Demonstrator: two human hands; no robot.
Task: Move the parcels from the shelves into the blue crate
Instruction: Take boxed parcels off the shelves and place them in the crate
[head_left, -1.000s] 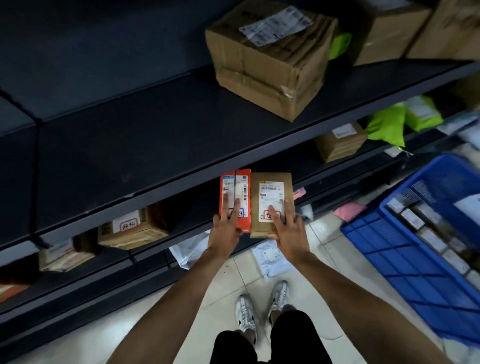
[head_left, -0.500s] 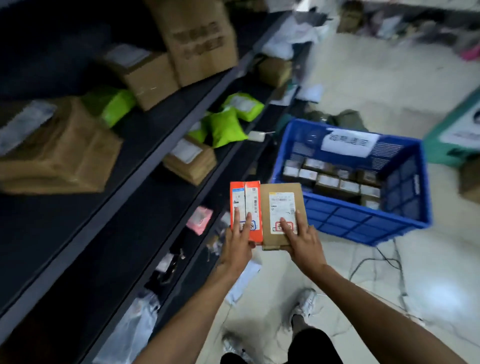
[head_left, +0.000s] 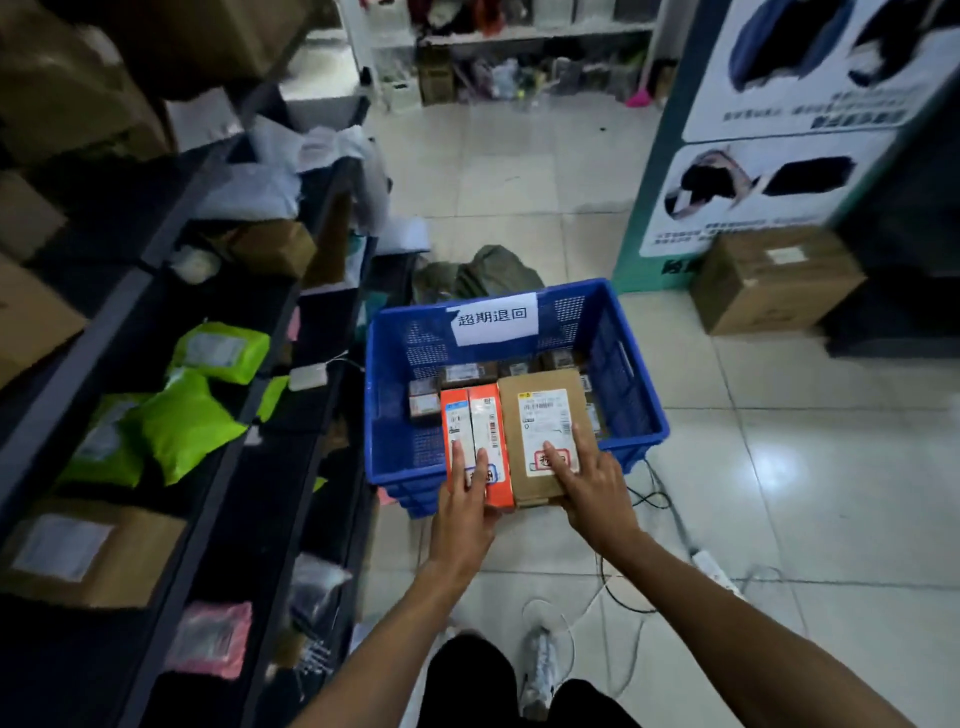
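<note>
Both hands cover the near ends of the parcels they grip, the left hand (head_left: 462, 514) the orange parcel (head_left: 472, 441) and the right hand (head_left: 597, 493) the brown parcel (head_left: 545, 431). Both thumbs lie out of sight beneath. The two parcels mask part of the floor and near wall of the blue crate (head_left: 618, 364) and several small boxes (head_left: 462, 374) inside it, whose labels are too small to read. Whether either parcel touches the crate rim cannot be told. The shelves (head_left: 78, 338) at left and the cardboard boxes (head_left: 83, 556) on them are motion-blurred and cut off by the frame edge. The poster (head_left: 789, 119) at upper right is cropped and its fine print is illegible. Both forearms run off the bottom edge.
</note>
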